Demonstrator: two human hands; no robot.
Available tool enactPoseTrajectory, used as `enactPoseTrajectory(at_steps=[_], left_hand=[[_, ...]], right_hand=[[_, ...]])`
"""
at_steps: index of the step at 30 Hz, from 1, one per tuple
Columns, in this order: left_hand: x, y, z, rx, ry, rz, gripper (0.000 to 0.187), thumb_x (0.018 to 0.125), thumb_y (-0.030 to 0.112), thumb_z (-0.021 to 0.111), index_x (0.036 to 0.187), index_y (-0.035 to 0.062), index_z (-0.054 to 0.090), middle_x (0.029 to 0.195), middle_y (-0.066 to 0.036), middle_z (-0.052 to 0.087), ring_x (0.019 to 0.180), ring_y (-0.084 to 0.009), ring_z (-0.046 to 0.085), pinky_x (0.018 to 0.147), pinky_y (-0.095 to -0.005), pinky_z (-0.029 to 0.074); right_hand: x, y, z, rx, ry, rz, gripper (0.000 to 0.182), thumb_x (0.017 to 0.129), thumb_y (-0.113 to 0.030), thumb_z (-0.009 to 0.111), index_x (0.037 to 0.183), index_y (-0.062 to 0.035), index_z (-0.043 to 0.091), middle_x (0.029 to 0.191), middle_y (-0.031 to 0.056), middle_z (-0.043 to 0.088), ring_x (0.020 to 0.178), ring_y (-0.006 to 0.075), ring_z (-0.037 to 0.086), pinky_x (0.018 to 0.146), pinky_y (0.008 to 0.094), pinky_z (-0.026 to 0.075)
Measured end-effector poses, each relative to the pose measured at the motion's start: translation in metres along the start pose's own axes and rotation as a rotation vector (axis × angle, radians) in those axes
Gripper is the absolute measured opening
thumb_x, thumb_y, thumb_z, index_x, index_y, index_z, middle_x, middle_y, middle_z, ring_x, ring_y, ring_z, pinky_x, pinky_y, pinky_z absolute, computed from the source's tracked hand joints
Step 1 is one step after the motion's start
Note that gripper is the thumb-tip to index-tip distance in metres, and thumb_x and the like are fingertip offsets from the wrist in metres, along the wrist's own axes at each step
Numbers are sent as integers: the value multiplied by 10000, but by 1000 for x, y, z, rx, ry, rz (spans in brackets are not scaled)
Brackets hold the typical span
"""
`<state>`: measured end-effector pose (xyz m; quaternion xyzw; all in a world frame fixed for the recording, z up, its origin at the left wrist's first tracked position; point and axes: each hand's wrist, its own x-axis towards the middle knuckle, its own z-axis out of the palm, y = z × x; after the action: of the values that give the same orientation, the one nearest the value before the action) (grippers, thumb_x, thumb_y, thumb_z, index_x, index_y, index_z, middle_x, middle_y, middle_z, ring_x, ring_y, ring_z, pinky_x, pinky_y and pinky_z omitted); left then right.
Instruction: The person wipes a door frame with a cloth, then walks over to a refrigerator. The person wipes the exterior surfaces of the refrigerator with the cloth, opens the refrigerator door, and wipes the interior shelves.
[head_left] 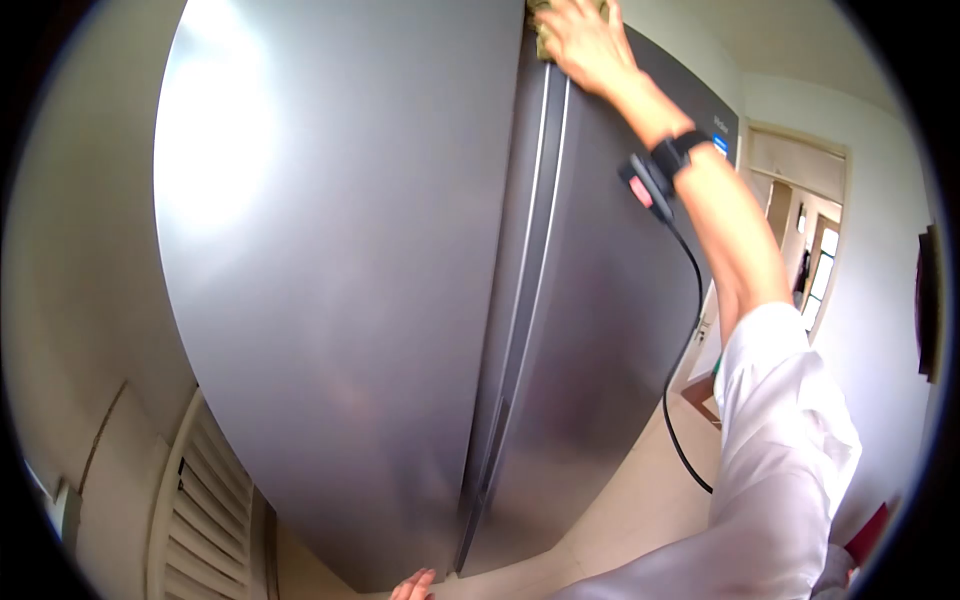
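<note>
Fridge door (600, 300) logo too small to read

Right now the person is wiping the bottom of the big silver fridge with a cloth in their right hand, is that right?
Not quite. The right hand presses the cloth against the top of the silver fridge, near the seam between its two doors, not the bottom. The head view shows the arm stretched up high. Only the left hand is low down, and it holds nothing.
</note>
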<state>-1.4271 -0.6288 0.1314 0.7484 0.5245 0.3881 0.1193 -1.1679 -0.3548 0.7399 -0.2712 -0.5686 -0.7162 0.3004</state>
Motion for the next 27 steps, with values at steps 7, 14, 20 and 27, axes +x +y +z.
enactPoseTrajectory(at_steps=[7, 14, 20, 27], left_hand=[[37, 35, 14, 7, -89, 86, 390, 840, 87, 591, 1225, 126, 543, 1212, -73, 582, 1025, -275, 600, 790, -375, 545], [14, 36, 7, 77, -198, 49, 356, 817, 92, 610, 1171, 116, 586, 1218, -55, 589, 1036, -252, 604, 831, -362, 530], [-39, 11, 10, 214, -199, -32, 342, 794, 97, 617, 1136, 109, 602, 1201, -62, 600, 1002, -249, 614, 773, -346, 549], [-128, 5, 25, 267, -236, -349, 311, 808, 70, 589, 1119, 77, 594, 1185, -97, 599, 997, -285, 601, 830, -385, 521]], right_hand=[[-63, -74, 5, 92, 65, -14, 234, 831, -201, 516, 960, -21, 592, 1062, 145, 569, 1153, 309, 465, 1004, 607, 274], [-261, -224, -93, 288, -638, -175, 513, 839, -318, 528, 1273, -45, 520, 1363, 143, 451, 1378, 332, 230, 1066, 647, 168], [-344, -259, -120, 815, -534, -453, 328, 768, -290, 594, 1019, -85, 643, 1165, 75, 567, 1281, 216, 394, 1104, 542, 236], [-197, -141, -57, 568, -167, -305, 129, 689, -198, 592, 779, -107, 606, 830, 35, 592, 835, 207, 571, 823, 431, 434]])
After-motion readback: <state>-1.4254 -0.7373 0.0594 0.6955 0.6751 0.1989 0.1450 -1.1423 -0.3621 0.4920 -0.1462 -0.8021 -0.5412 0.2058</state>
